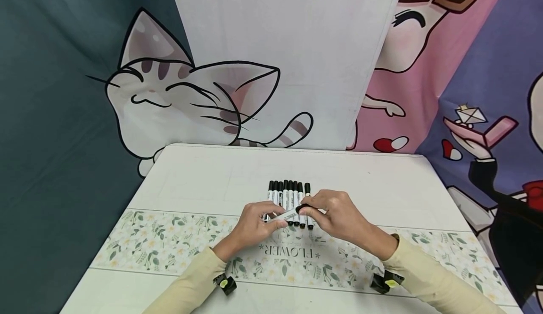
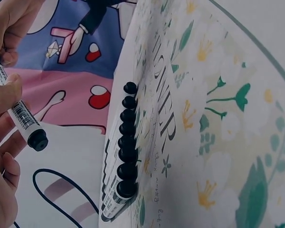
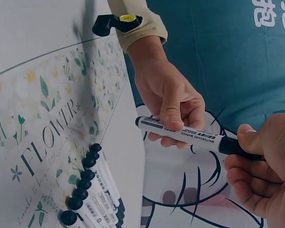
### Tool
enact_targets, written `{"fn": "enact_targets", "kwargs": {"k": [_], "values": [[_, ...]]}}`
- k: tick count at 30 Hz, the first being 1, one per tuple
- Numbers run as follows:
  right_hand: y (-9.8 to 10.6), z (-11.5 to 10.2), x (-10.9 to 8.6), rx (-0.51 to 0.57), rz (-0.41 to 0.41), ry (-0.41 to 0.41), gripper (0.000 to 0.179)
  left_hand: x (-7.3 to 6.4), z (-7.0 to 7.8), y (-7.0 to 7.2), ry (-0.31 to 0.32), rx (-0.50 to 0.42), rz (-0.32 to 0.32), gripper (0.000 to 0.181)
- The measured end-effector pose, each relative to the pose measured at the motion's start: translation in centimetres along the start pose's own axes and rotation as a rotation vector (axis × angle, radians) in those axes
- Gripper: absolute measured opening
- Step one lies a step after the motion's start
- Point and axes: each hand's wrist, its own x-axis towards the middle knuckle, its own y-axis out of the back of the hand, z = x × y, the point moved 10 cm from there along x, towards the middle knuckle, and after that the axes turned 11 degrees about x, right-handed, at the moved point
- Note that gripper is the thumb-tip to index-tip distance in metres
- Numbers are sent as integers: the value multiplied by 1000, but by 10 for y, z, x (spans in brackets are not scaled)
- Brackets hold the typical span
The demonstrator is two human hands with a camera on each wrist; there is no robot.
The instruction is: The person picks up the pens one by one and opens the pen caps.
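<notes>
Between both hands is a whiteboard marker (image 3: 194, 137) with a white barrel and black cap, held above the table. My left hand (image 1: 256, 222) pinches its barrel between thumb and fingers. At the other end, my right hand (image 1: 335, 212) grips the black cap (image 3: 235, 146), thumb on top and fingers curled beneath. Cap and barrel sit in one line in the right wrist view. Just beyond and below the hands, several like markers (image 1: 290, 194) lie side by side in a row, partly hidden by the hands in the head view.
A white table (image 1: 203, 172) carries a floral band (image 1: 169, 238) printed with the word FLOWER. Behind it hang cloths with a cartoon cat (image 1: 169, 97) and pink and purple figures. Small black devices (image 1: 225, 283) are strapped at both wrists.
</notes>
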Motion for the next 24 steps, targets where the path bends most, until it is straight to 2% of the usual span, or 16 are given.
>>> {"fn": "enact_targets", "kwargs": {"k": [5, 9, 12, 18, 24], "values": [[1, -4, 0, -1, -9, 22, 26, -2, 0, -1, -26, 3, -10, 22], [4, -5, 2, 33, -16, 0, 12, -4, 4, 8, -46, 49, 15, 23], [6, -5, 3, 54, -23, -36, 16, -4, 6, 15, -49, 83, 18, 24], [13, 4, 0, 33, -28, -116, 21, -1, 5, 16, -49, 134, -9, 25], [25, 19, -8, 59, 40, -203, 24, -3, -3, 19, -2, 128, -7, 26]]}}
